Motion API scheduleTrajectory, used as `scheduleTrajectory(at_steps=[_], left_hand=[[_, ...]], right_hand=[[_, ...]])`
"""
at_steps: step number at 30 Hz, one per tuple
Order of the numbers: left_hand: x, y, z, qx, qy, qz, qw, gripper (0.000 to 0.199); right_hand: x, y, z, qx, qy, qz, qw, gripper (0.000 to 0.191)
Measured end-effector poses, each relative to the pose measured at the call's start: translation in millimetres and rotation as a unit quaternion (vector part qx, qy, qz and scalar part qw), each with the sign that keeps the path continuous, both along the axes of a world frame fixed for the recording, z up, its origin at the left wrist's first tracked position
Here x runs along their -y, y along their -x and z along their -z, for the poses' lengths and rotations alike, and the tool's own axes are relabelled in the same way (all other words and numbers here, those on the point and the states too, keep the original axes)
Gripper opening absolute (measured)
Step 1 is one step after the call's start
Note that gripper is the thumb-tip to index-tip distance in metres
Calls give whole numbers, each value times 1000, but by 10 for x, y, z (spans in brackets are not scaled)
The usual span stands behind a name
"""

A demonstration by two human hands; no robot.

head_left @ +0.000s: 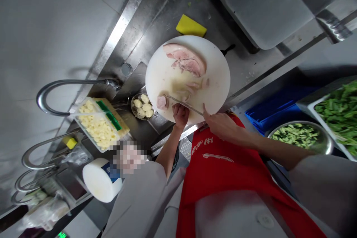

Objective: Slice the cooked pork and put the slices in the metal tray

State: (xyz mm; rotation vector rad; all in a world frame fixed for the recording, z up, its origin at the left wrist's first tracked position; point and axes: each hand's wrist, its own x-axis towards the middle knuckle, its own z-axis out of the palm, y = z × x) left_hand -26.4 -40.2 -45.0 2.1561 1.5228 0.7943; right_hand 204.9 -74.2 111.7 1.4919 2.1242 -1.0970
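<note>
A large piece of pale pink meat [186, 59] lies on the far part of a round white cutting board [217, 67]. Cut strips of meat [192, 86] are scattered near the board's middle, and a small chunk [162, 102] sits close to its left edge. My right hand [219, 122] grips a knife [182, 103] by its handle, index finger stretched along it, the blade pointing left across the board. Just on the near side of the blade, the fingers of my left hand [180, 114] are curled down against the board; whatever they hold is hidden beneath them.
A yellow sponge [191, 26] lies behind the board. To the left are a pot of pale round pieces [142, 106], a tub of cut pale chunks [100, 128] and a curved faucet [67, 81]. At right stand a bowl of sliced greens [298, 134] and a crate of leaves [340, 108].
</note>
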Motion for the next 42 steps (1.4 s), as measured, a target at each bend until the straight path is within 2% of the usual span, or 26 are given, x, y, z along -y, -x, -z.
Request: scheduleTrajectory(at_steps=[6, 11, 13, 16, 19, 21, 24, 27, 29, 31, 35, 38, 42], left_hand=[[4, 0, 1, -2, 19, 6, 1000, 20], [-14, -6, -28, -7, 2, -10, 1000, 20], [-28, -3, -29, -7, -5, -10, 1000, 21], [-50, -5, -20, -20, -1, -13, 1000, 24], [-59, -22, -30, -24, 1, -14, 1000, 24], [-51, -43, -64, -16, 1, -16, 1000, 22], [-6, -74, -157, -20, 13, -55, 998, 22], [67, -79, -276, -30, 35, -128, 991, 46], [116, -65, -354, -25, 35, -161, 986, 54], [151, -51, -431, -19, 18, -186, 982, 47], [142, -89, -593, -14, -26, -208, 978, 16], [60, -192, -710, 19, -41, -207, 977, 15], [-57, -312, -832, 90, -22, -218, 972, 22]], right_hand=[[104, -31, 22, 15, 47, 6, 999, 39], [-177, 236, 149, -12, -29, 5, 1000, 41], [-186, 257, 207, -20, -35, 3, 999, 42], [61, 100, 261, 0, 14, 13, 1000, 44], [351, -132, 307, 25, 79, 23, 996, 36], [413, -238, 346, 20, 94, 38, 995, 31], [303, -310, 381, -7, 85, 65, 994, 31], [110, -339, 359, -13, 52, 94, 994, 36], [-2, -353, 324, -22, 32, 107, 993, 36], [-93, -363, 292, -33, 16, 119, 992, 35], [-229, -369, 267, -22, -6, 135, 991, 35], [-280, -375, 276, -16, -11, 152, 988, 35], [-262, -422, 326, -54, -2, 182, 982, 32]])
